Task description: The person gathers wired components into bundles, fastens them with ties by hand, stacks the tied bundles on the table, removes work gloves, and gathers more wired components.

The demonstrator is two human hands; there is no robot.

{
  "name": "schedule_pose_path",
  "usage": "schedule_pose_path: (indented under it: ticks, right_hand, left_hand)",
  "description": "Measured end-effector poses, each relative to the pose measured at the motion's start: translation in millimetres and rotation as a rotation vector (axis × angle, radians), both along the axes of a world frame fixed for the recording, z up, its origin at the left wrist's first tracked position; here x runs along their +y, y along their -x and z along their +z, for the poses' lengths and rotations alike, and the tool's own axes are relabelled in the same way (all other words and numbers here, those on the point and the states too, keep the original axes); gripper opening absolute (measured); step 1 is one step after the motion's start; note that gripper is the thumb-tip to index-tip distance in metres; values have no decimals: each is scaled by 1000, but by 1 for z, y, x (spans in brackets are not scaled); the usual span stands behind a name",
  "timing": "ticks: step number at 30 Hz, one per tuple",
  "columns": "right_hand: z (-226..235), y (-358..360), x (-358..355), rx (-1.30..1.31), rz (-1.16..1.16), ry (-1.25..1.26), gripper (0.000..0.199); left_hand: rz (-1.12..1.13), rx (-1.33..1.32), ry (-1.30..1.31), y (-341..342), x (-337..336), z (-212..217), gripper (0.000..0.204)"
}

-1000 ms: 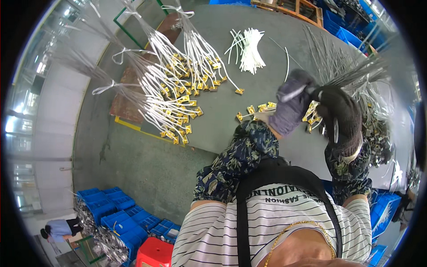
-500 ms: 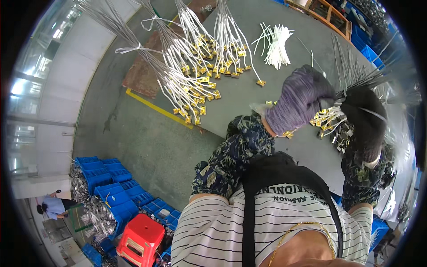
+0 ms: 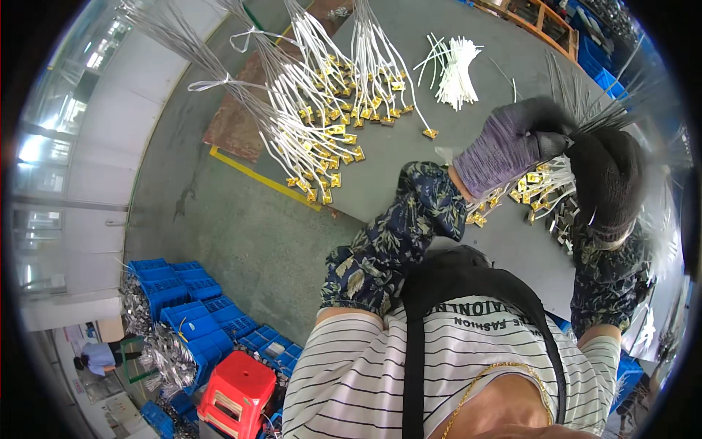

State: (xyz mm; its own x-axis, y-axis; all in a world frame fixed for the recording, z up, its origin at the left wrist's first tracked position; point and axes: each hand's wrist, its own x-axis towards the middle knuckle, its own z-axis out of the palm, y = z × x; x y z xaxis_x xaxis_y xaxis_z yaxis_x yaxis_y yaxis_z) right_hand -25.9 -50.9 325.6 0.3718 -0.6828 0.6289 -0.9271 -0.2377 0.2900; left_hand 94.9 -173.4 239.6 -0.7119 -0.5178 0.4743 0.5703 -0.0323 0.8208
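In a purple-grey knit glove, my left hand (image 3: 504,143) is closed at a bundle of thin grey wires (image 3: 596,121) on the right side of the table. My right hand (image 3: 608,175), in a dark glove, has its fingers curled round the same bundle, close against the left. Fingertips of both are partly hidden. Below the hands spread white-sleeved wire ends with gold-coloured metal terminals (image 3: 537,184), and dark terminals (image 3: 563,219) lie beside them. Several tied bundles of similar wires with gold terminals (image 3: 322,157) lie at the left of the table.
A pile of short white sleeves (image 3: 458,73) lies on the grey table (image 3: 409,172) toward the far side. Blue crates (image 3: 194,333) of metal parts and a red stool (image 3: 238,391) stand on the floor at lower left. A person (image 3: 99,357) is in the distance.
My left hand has turned and shifted slightly right and down, its fingers now reaching round the wire bundle. The right hand has moved a little right, still close to it.
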Motion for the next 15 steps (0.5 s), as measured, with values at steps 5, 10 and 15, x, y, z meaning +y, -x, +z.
schedule_pose_path:
  ticks: [5,10,15]
  right_hand:
    - [-8,-1,5,41,-203,-207,22]
    - [-20,11,19,-188,-41,-250,16]
    - [-17,-9,5,-589,119,-318,16]
  left_hand:
    - [792,43,1069,-22,-44,5,24]
    - [842,-131,919,18,-34,-37,13]
    - [778,-205,770,33,-28,-50,14]
